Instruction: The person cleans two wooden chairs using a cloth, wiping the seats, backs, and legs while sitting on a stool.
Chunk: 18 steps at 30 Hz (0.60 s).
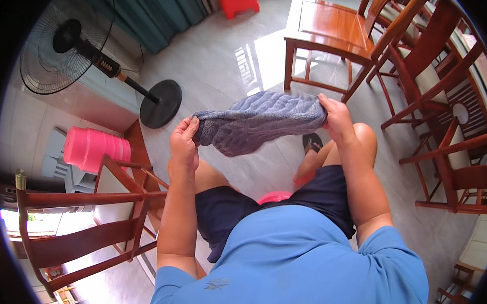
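A grey-blue plush towel (261, 122) is stretched between my two hands, above the floor and in front of my knees. My left hand (185, 139) pinches its left end, thumb on top. At the opposite end, my right hand (337, 115) grips the towel near an upper corner, a little higher than the left. The cloth sags in the middle and has a ribbed, wavy pile with a folded-over edge along it. Between my thighs shows the rim of a pink plastic seat or tub (275, 197), mostly hidden by my shirt and shorts.
A black pedestal fan (160, 103) stands at the left, near teal curtains (151, 17). Pink stacked tubs (97, 147) and a wooden armchair (81, 234) are to my left. Ahead is a polished wooden chair (334, 25), with more wooden armchairs (429, 86) at right. A red plastic stool (238, 1) stands farther off.
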{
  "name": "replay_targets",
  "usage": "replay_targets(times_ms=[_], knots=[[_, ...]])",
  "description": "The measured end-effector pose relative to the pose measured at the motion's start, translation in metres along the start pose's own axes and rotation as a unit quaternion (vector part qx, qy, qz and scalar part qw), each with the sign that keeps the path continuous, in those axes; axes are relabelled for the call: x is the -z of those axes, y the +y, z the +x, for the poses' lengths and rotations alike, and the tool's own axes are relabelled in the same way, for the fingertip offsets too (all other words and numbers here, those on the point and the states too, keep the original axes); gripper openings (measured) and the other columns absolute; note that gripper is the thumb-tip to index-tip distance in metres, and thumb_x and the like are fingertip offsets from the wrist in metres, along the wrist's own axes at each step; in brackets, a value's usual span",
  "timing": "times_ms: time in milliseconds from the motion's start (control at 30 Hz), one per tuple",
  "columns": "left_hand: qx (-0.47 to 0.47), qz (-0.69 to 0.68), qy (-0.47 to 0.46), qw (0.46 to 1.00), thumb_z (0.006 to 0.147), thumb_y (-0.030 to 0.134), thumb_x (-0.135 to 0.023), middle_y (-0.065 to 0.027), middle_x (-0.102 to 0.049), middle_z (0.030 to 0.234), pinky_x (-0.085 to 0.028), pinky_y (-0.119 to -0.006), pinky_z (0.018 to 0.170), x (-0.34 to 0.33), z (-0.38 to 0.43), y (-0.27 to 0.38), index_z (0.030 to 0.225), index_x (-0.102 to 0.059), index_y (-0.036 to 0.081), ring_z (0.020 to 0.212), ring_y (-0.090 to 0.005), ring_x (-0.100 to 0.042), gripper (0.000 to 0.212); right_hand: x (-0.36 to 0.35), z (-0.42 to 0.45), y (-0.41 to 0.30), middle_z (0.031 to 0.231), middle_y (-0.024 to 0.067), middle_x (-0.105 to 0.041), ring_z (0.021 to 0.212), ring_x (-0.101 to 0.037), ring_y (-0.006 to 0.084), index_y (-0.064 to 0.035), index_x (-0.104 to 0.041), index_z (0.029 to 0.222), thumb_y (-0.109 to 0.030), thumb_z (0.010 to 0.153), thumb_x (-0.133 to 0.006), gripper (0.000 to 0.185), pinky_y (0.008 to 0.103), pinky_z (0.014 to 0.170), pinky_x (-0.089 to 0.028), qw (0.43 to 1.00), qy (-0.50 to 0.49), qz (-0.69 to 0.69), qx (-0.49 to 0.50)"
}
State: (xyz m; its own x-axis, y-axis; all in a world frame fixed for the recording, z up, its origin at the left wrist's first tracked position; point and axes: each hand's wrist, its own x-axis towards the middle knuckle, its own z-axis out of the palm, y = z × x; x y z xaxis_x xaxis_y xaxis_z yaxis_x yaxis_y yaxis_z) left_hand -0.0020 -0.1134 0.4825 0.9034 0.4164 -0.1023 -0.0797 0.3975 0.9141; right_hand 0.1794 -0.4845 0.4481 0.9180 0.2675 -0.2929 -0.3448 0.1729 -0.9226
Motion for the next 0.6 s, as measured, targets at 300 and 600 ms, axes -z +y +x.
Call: replay_targets(times_ms=[300,600], knots=[[-0.088,-0.070,0.018,0.993,0.101,0.011,-0.064,-0.0061,-0.072,0.103,-0.054,-0.028,0.083,-0.008,-0.009,0.012,0.107,-0.066,0.002,0.089,-0.0132,-0.068,0.011,-0.040,-0.043,-0.037,0.107,0.0106,-0.071,0.096,-0.069,0.0183,0.0007,-0.062,0.120,-0.044,0.103,-0.060,0.048,0.0339,0.086,-0.056,0.978,-0.174,0.089,0.070],[-0.021,-0.019,0.036,0.999,0.101,0.011,-0.063,-0.0047,-0.071,0.098,-0.056,-0.026,0.079,0.007,-0.018,-0.007,0.112,-0.066,0.004,0.086,-0.0131,-0.068,0.012,-0.021,-0.068,-0.003,0.129,0.0267,-0.063,0.114,-0.063,0.0411,-0.0017,-0.057,0.136,-0.038,0.078,-0.086,0.074,0.0445,0.102,-0.049,0.827,-0.099,-0.497,0.241]])
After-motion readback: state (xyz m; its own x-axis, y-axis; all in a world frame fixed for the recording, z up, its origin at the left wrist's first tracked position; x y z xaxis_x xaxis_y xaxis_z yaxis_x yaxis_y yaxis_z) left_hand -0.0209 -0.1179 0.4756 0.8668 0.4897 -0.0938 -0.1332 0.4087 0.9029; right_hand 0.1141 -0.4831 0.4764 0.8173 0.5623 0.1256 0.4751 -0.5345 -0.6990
